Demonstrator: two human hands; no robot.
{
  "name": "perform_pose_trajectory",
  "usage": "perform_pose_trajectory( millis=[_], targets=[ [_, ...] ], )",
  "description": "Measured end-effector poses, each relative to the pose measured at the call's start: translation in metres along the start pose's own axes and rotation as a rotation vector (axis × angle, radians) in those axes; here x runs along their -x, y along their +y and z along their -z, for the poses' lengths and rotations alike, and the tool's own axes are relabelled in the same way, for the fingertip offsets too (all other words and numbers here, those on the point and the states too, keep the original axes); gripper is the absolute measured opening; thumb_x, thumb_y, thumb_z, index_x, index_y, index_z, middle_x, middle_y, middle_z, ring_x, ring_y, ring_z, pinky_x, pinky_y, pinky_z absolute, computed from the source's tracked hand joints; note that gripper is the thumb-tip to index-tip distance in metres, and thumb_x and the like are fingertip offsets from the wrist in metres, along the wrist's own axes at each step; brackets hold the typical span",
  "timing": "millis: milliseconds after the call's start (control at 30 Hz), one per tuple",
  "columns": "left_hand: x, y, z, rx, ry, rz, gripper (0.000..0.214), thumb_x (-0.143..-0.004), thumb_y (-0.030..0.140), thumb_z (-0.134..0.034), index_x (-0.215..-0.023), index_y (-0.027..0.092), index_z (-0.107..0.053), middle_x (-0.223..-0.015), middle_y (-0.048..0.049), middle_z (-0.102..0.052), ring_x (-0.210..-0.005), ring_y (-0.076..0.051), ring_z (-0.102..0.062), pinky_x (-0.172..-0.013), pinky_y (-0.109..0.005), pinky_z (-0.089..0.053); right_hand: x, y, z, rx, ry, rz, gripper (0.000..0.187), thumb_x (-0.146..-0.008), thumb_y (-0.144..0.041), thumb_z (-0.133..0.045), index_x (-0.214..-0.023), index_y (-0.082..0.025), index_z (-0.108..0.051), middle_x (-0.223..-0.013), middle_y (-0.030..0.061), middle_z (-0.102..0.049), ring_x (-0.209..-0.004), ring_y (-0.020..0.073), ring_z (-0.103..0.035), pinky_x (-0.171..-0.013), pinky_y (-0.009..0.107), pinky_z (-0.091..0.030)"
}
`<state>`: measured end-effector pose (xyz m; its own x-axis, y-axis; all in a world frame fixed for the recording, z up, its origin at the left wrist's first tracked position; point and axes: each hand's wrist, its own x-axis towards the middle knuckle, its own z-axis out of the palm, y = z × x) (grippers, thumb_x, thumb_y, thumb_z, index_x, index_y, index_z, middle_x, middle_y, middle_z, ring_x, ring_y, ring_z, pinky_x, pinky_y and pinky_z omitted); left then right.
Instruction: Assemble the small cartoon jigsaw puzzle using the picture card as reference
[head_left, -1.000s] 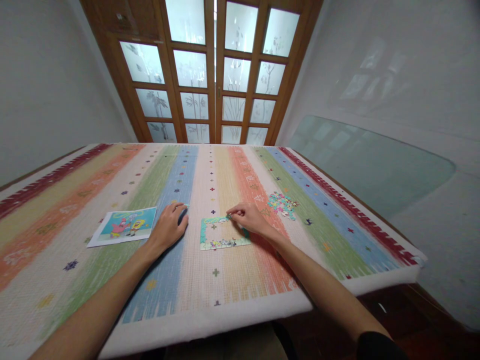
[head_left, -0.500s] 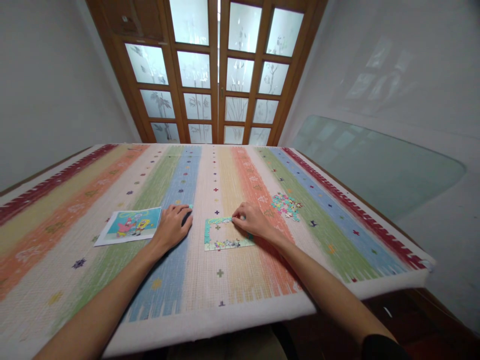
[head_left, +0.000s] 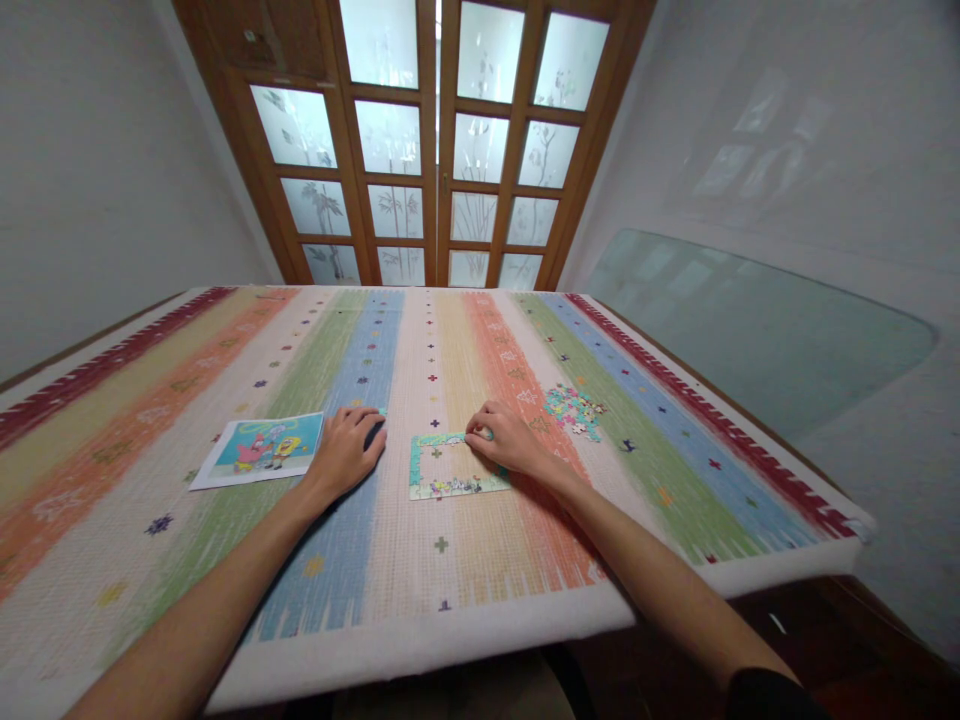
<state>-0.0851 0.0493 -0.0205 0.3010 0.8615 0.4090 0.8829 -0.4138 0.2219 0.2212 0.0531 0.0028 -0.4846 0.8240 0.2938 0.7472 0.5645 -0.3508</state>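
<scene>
Plainly, the right hand (head_left: 506, 440) is at the puzzle (head_left: 415, 468), over its far right corner, fingertips on the top edge.

The puzzle, a border of joined pieces with cloth (head_left: 405, 580) showing through its middle, lies directly before the person and looks longer from side to side; the right hand is nearer, while the left hand (head_left: 349, 447) rests just left of it, fingers curled, a teal piece (head_left: 383, 411) at their tips. The right thumb and fingers are pinched together, but I cannot tell whether either hand grasps anything. Loose pieces (head_left: 574, 412) lie heaped right of the right hand, straight on the cloth; the picture (head_left: 264, 450) lies beside the left.
</scene>
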Motion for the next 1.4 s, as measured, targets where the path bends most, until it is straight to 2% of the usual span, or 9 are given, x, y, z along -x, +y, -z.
perform_pose_trajectory(
  millis=[267, 467, 600, 767, 1000, 1133, 1300, 1400],
  targets=[
    [-0.004, -0.002, 0.000, 0.008, 0.078, 0.066, 0.040, -0.090, 0.035, -0.052, -0.121, 0.015, -0.065, -0.124, -0.0169, -0.069, -0.116, -0.037, -0.056, -0.103, -0.053, -0.043, 0.002, 0.008, 0.001, -0.066, 0.024, 0.046, 0.012, -0.093, -0.018, -0.065, -0.087, -0.018, -0.076, -0.094, 0.0105, -0.067, -0.094, 0.0239, -0.061, -0.086, 0.037, -0.047],
    [-0.006, -0.003, 0.003, -0.017, 0.010, 0.157, 0.048, -0.089, 0.038, -0.054, -0.129, 0.013, -0.061, -0.120, -0.0170, -0.071, -0.117, -0.038, -0.057, -0.101, -0.052, -0.044, 0.003, 0.014, 0.008, -0.114, 0.077, 0.005, 0.012, -0.090, -0.013, -0.064, -0.089, -0.018, -0.075, -0.094, 0.0106, -0.068, -0.093, 0.0238, -0.062, -0.084, 0.037, -0.047],
    [-0.006, -0.005, 0.003, -0.009, -0.017, 0.163, 0.049, -0.091, 0.036, -0.052, -0.133, 0.012, -0.059, -0.121, -0.0168, -0.072, -0.117, -0.037, -0.058, -0.102, -0.052, -0.043, 0.005, 0.017, 0.010, -0.130, 0.108, -0.003, 0.011, -0.088, -0.012, -0.066, -0.086, -0.018, -0.076, -0.092, 0.0108, -0.069, -0.090, 0.0235, -0.062, -0.081, 0.037, -0.047],
    [-0.007, -0.003, 0.001, 0.037, -0.039, 0.130, 0.048, -0.093, 0.032, -0.050, -0.137, 0.014, -0.056, -0.129, -0.0157, -0.071, -0.121, -0.036, -0.058, -0.103, -0.053, -0.041, 0.003, 0.023, 0.015, -0.181, 0.169, 0.005, 0.018, -0.085, -0.005, -0.063, -0.086, -0.018, -0.076, -0.093, 0.0097, -0.070, -0.090, 0.0226, -0.063, -0.083, 0.037, -0.047],
    [-0.010, 0.000, 0.006, 0.090, -0.018, 0.075, 0.039, -0.092, 0.032, -0.055, -0.128, 0.018, -0.062, -0.110, -0.0095, -0.076, -0.110, -0.033, -0.061, -0.098, -0.049, -0.040, -0.002, 0.030, 0.030, -0.243, 0.194, 0.055, 0.017, -0.086, -0.008, -0.064, -0.085, -0.020, -0.076, -0.089, 0.0057, -0.071, -0.088, 0.0209, -0.064, -0.084, 0.037, -0.047],
    [-0.009, 0.002, 0.007, 0.147, -0.020, 0.064, 0.038, -0.090, 0.035, -0.057, -0.123, 0.019, -0.064, -0.100, -0.0067, -0.074, -0.102, -0.030, -0.062, -0.095, -0.046, -0.042, 0.000, 0.031, 0.030, -0.253, 0.220, 0.060, 0.017, -0.085, -0.008, -0.064, -0.085, -0.020, -0.076, -0.088, 0.0059, -0.072, -0.086, 0.0209, -0.064, -0.082, 0.037, -0.047],
    [-0.007, 0.006, 0.001, 0.092, -0.001, 0.077, 0.037, -0.089, 0.046, -0.058, -0.109, 0.018, -0.072, -0.101, -0.0101, -0.067, -0.102, -0.032, -0.058, -0.092, -0.046, -0.046, 0.005, 0.030, 0.025, -0.254, 0.217, 0.037, 0.018, -0.085, -0.007, -0.063, -0.087, -0.020, -0.076, -0.091, 0.0061, -0.073, -0.088, 0.0212, -0.064, -0.084, 0.037, -0.047],
    [-0.007, 0.007, -0.001, 0.075, 0.001, 0.081, 0.032, -0.091, 0.045, -0.056, -0.097, 0.019, -0.073, -0.101, -0.0111, -0.065, -0.104, -0.033, -0.057, -0.093, -0.048, -0.046, 0.006, 0.030, 0.025, -0.250, 0.218, 0.032, 0.018, -0.084, -0.006, -0.064, -0.086, -0.020, -0.076, -0.092, 0.0063, -0.073, -0.089, 0.0213, -0.064, -0.085, 0.037, -0.047]
  ],
)
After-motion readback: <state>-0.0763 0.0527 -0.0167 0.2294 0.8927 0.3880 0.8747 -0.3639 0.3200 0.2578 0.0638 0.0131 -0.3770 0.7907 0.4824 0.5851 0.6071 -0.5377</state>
